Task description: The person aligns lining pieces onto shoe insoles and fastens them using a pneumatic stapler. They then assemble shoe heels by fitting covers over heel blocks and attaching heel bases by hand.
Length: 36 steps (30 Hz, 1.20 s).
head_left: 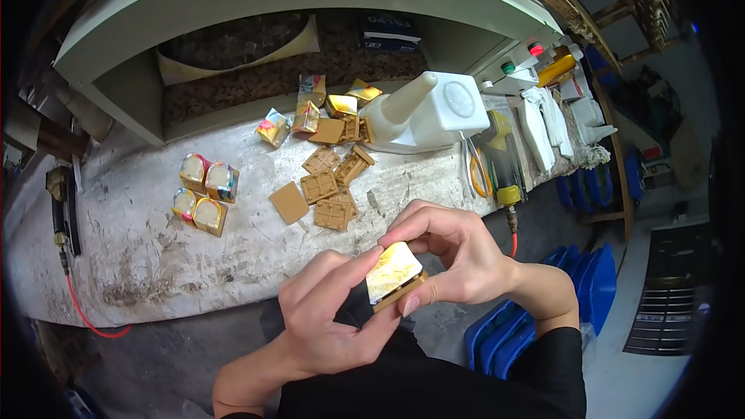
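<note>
My left hand and my right hand meet above the front edge of the bench, closed around a small block with a yellow-and-white printed face. Along its lower edge runs a tan square piece, with a dark gap showing between the two. My right thumb presses on the tan piece; the left fingers grip the opposite side. Beyond my hands lie several loose tan squares, some ribbed side up and one smooth side up. Printed blocks stand grouped to the left, and more printed blocks lie farther back.
A white bottle with a long nozzle lies at the back right. Beside it are orange-handled scissors and a yellow-and-black tool. White gloves lie farther right. A black tool with a red hose is at left.
</note>
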Available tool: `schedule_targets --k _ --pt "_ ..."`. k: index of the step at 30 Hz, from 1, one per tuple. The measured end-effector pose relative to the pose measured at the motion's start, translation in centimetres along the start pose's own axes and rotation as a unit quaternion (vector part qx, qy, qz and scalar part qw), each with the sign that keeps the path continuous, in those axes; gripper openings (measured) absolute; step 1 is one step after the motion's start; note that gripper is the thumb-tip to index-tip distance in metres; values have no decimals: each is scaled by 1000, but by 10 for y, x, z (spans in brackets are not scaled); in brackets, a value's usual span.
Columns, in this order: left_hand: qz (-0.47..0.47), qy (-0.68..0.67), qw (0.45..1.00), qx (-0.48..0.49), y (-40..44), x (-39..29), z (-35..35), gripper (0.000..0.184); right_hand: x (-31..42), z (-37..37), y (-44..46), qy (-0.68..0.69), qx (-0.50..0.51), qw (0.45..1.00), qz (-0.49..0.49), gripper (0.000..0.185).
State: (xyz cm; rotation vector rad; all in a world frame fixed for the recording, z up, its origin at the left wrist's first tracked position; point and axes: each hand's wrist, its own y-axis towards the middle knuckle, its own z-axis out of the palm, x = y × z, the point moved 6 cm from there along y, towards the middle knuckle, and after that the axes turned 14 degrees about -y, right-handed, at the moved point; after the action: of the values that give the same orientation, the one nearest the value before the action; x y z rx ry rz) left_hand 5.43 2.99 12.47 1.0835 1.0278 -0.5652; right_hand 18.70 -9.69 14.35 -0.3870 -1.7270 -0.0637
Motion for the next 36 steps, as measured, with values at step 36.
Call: schedule_targets --k 36 --pt "5 45 999 18 -38 5 -23 66 0 41 -12 -201 -144 946 -209 62"
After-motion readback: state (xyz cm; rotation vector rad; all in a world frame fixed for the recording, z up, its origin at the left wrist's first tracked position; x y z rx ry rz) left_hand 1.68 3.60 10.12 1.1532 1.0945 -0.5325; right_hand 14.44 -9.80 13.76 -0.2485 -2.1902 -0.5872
